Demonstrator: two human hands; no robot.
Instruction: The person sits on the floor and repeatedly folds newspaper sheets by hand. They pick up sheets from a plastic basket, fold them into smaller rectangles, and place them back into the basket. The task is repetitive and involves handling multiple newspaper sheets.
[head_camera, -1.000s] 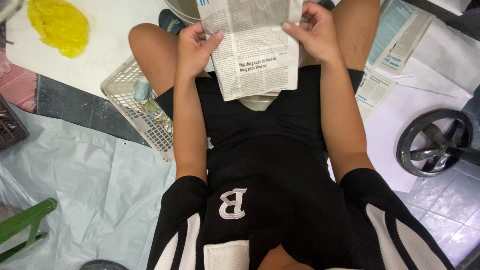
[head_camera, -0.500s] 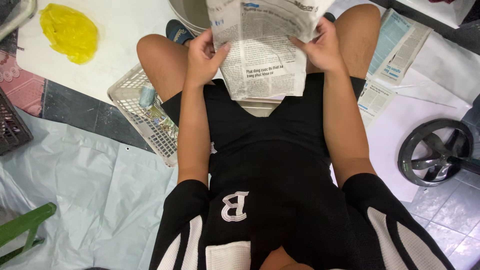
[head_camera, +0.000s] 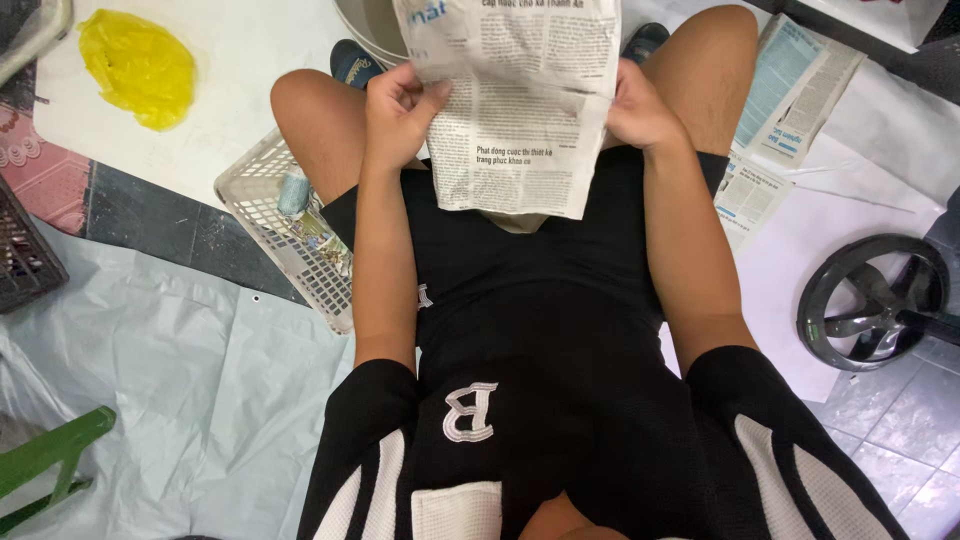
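Both our hands pinch a sheet of newspaper (head_camera: 520, 100), fingers closed on its side edges: our left hand (head_camera: 398, 112) on the left edge, our right hand (head_camera: 640, 112) on the right. It hangs between our bare knees, over the lap of our black shorts.

We sit low above the floor. Pale plastic sheeting (head_camera: 150, 360) is spread on our left, dark tiles (head_camera: 140, 215) showing past its edge, grey tiles (head_camera: 900, 440) on our right. A white plastic basket (head_camera: 270, 225) lies tilted against our left thigh. A crumpled yellow bag (head_camera: 140, 65) lies on a white sheet (head_camera: 250, 50) farther off. More newspaper pages (head_camera: 790, 90) lie flat beside our right knee, and a black wheel-shaped part (head_camera: 870, 300) rests on the floor near them. A green frame (head_camera: 50, 460) pokes in at the lower left.
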